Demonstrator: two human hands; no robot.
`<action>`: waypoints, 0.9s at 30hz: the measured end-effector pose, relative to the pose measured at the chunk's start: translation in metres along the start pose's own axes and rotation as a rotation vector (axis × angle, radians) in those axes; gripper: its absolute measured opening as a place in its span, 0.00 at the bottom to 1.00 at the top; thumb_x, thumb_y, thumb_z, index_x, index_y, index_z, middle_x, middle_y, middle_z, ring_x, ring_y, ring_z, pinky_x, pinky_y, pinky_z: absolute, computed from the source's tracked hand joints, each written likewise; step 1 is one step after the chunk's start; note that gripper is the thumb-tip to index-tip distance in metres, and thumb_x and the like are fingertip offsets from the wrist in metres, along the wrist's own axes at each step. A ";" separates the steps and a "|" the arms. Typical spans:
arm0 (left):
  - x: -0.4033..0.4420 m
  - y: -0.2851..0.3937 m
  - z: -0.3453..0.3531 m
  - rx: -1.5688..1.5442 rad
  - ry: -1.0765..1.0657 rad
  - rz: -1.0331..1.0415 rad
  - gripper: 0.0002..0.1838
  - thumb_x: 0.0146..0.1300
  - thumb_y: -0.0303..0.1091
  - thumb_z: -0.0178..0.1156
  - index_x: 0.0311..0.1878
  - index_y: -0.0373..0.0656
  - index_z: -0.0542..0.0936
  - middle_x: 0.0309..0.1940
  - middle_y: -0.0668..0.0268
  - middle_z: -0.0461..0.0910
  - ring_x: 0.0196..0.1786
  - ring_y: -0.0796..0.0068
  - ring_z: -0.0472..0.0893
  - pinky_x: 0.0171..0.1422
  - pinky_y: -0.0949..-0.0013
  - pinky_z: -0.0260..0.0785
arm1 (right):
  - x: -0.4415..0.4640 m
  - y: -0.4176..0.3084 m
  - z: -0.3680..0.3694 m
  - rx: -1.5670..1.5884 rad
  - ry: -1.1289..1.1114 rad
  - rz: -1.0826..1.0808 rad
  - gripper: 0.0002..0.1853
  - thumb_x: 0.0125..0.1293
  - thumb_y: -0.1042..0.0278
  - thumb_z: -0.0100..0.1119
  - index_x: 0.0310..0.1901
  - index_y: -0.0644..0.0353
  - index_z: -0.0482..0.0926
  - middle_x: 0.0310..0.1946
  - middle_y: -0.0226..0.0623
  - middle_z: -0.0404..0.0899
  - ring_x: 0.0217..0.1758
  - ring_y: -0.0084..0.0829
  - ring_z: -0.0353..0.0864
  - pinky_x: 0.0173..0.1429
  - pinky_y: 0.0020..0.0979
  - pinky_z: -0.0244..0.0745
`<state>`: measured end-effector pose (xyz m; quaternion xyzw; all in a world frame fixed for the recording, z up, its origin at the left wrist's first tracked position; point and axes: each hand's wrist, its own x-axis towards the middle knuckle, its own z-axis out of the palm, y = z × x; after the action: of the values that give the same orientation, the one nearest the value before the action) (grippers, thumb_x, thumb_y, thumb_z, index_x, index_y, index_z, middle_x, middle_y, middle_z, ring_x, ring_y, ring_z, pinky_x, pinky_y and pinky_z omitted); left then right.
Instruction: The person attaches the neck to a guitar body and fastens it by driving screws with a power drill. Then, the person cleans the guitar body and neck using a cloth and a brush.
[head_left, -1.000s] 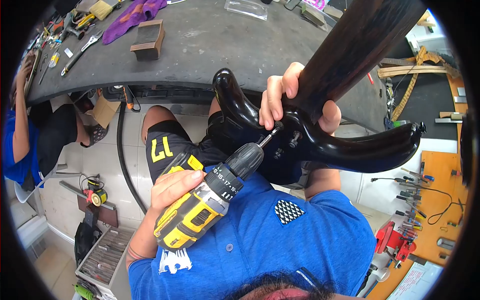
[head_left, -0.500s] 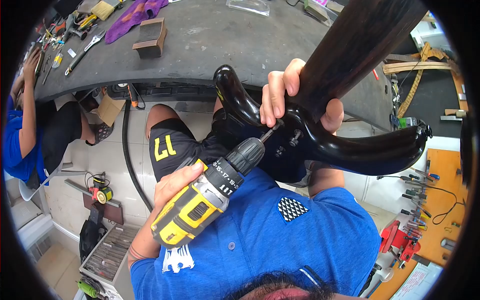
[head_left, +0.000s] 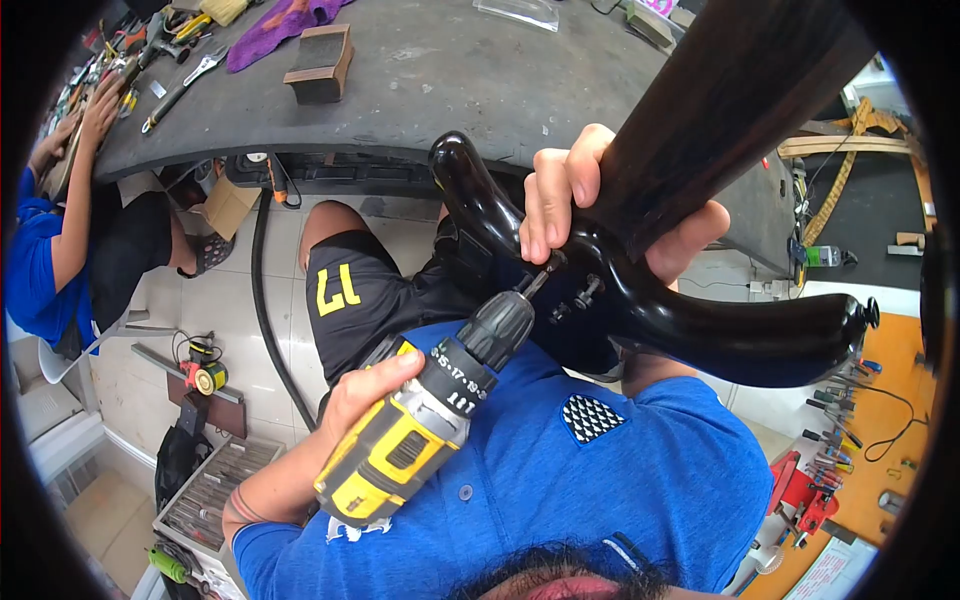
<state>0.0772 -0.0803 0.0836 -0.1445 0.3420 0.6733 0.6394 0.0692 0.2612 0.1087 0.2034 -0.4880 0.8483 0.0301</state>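
A yellow and black cordless drill [head_left: 405, 440] points up and right, and my left hand [head_left: 370, 390] is closed around it, most of its fingers hidden. The drill's bit [head_left: 537, 283] meets a small part at the edge of a glossy black body [head_left: 740, 335] with two curved horns. My right hand [head_left: 570, 190] grips the base of the dark neck [head_left: 730, 110]; its fingertips are beside the bit and its thumb shows on the neck's far side. Metal posts [head_left: 588, 293] stand up from the body near the neck.
The grey workbench [head_left: 430, 80] carries a wooden block [head_left: 320, 62], a purple cloth [head_left: 275, 30] and an adjustable wrench [head_left: 205, 65]. A co-worker's hands [head_left: 100, 108] are at its left end. Hand tools and a red vise [head_left: 800, 490] are at right. A black hose [head_left: 262, 300] crosses the floor.
The view has shifted, moving the bench and co-worker rightward. The black body's right horn has dropped lower, and my right thumb has moved outward. The drill stays in my left hand.
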 end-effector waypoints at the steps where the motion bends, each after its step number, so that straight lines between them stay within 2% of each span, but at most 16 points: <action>1: 0.000 0.001 0.000 0.044 0.017 0.002 0.31 0.84 0.56 0.55 0.61 0.33 0.87 0.42 0.49 0.94 0.38 0.61 0.94 0.45 0.62 0.88 | 0.000 0.000 0.001 0.008 -0.006 -0.001 0.54 0.54 0.02 0.62 0.46 0.57 0.75 0.35 0.42 0.85 0.39 0.39 0.90 0.47 0.38 0.90; 3: -0.003 0.005 0.003 0.022 -0.002 -0.048 0.28 0.85 0.55 0.57 0.59 0.35 0.89 0.42 0.52 0.94 0.42 0.63 0.94 0.50 0.64 0.87 | -0.001 0.001 0.001 0.006 -0.008 -0.010 0.54 0.53 0.01 0.63 0.45 0.57 0.75 0.35 0.41 0.85 0.39 0.39 0.90 0.47 0.38 0.90; 5: 0.002 0.004 -0.002 -0.306 -0.110 -0.124 0.32 0.83 0.56 0.57 0.61 0.31 0.87 0.41 0.49 0.93 0.38 0.57 0.94 0.45 0.60 0.89 | -0.001 0.002 0.001 -0.014 0.002 -0.029 0.54 0.52 0.01 0.63 0.45 0.56 0.75 0.35 0.41 0.85 0.39 0.39 0.90 0.47 0.38 0.90; 7: 0.001 -0.003 -0.007 0.174 0.009 0.097 0.34 0.82 0.56 0.56 0.62 0.26 0.85 0.41 0.45 0.93 0.35 0.52 0.94 0.41 0.56 0.90 | -0.003 0.002 -0.001 0.028 -0.024 -0.015 0.54 0.51 0.01 0.63 0.44 0.55 0.75 0.35 0.41 0.85 0.39 0.39 0.90 0.47 0.38 0.90; 9: 0.001 -0.011 -0.017 0.589 0.057 0.301 0.35 0.82 0.56 0.56 0.61 0.24 0.85 0.40 0.43 0.92 0.35 0.51 0.94 0.41 0.56 0.90 | -0.004 0.001 -0.002 0.048 -0.031 -0.010 0.54 0.51 0.00 0.63 0.44 0.55 0.75 0.35 0.40 0.85 0.40 0.38 0.90 0.48 0.37 0.90; 15: 0.004 -0.009 -0.021 0.682 -0.009 0.446 0.34 0.82 0.54 0.58 0.60 0.23 0.85 0.41 0.41 0.92 0.35 0.51 0.94 0.41 0.55 0.90 | -0.006 0.001 -0.010 0.044 -0.054 -0.038 0.55 0.50 0.00 0.62 0.45 0.56 0.76 0.36 0.41 0.85 0.41 0.37 0.90 0.47 0.37 0.89; 17: 0.003 -0.009 -0.020 0.640 0.044 0.409 0.34 0.82 0.54 0.58 0.61 0.23 0.85 0.42 0.42 0.92 0.36 0.52 0.94 0.43 0.56 0.91 | -0.007 0.002 -0.011 0.041 -0.062 -0.052 0.55 0.51 -0.01 0.61 0.46 0.57 0.76 0.36 0.41 0.85 0.40 0.37 0.90 0.46 0.37 0.89; 19: 0.005 -0.014 -0.024 0.489 0.150 0.287 0.34 0.82 0.54 0.58 0.61 0.23 0.85 0.43 0.43 0.93 0.37 0.53 0.94 0.44 0.57 0.91 | -0.007 0.003 -0.010 0.037 -0.060 -0.068 0.57 0.50 -0.02 0.58 0.46 0.57 0.76 0.36 0.41 0.85 0.40 0.37 0.89 0.46 0.37 0.89; 21: 0.007 -0.018 -0.028 0.333 0.267 0.190 0.33 0.82 0.53 0.58 0.61 0.23 0.85 0.44 0.43 0.93 0.37 0.54 0.94 0.44 0.58 0.91 | -0.007 0.001 -0.007 0.008 -0.037 -0.055 0.56 0.54 -0.02 0.55 0.46 0.59 0.76 0.36 0.42 0.84 0.39 0.38 0.89 0.45 0.37 0.88; 23: 0.002 0.011 -0.005 0.115 0.088 0.086 0.32 0.82 0.53 0.57 0.62 0.25 0.86 0.44 0.44 0.93 0.37 0.55 0.95 0.44 0.59 0.91 | -0.006 -0.005 -0.001 -0.042 -0.001 -0.009 0.54 0.62 0.01 0.52 0.45 0.60 0.76 0.36 0.42 0.81 0.39 0.40 0.88 0.45 0.38 0.87; 24: 0.001 0.013 -0.008 -0.131 0.034 0.059 0.31 0.82 0.52 0.57 0.62 0.26 0.86 0.44 0.45 0.94 0.37 0.56 0.95 0.45 0.60 0.91 | -0.006 -0.007 0.003 -0.032 0.056 0.029 0.55 0.64 0.02 0.49 0.46 0.63 0.77 0.37 0.41 0.80 0.39 0.38 0.87 0.45 0.36 0.84; 25: 0.002 0.014 -0.013 -0.067 0.052 0.128 0.30 0.82 0.51 0.57 0.61 0.27 0.86 0.44 0.46 0.94 0.37 0.57 0.95 0.45 0.60 0.91 | -0.005 -0.009 0.009 -0.021 0.111 0.065 0.56 0.66 0.02 0.46 0.47 0.65 0.77 0.37 0.40 0.79 0.38 0.36 0.87 0.45 0.34 0.82; 27: 0.001 0.015 -0.016 -0.034 0.086 0.250 0.26 0.78 0.44 0.62 0.67 0.31 0.81 0.45 0.50 0.93 0.40 0.60 0.94 0.47 0.61 0.90 | 0.000 0.003 0.004 0.046 0.104 -0.008 0.42 0.83 0.22 0.44 0.44 0.66 0.77 0.38 0.43 0.75 0.40 0.43 0.87 0.47 0.41 0.84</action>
<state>0.0594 -0.0891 0.0757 -0.1400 0.3731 0.7467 0.5327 0.0693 0.2556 0.1080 0.1617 -0.4653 0.8686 0.0543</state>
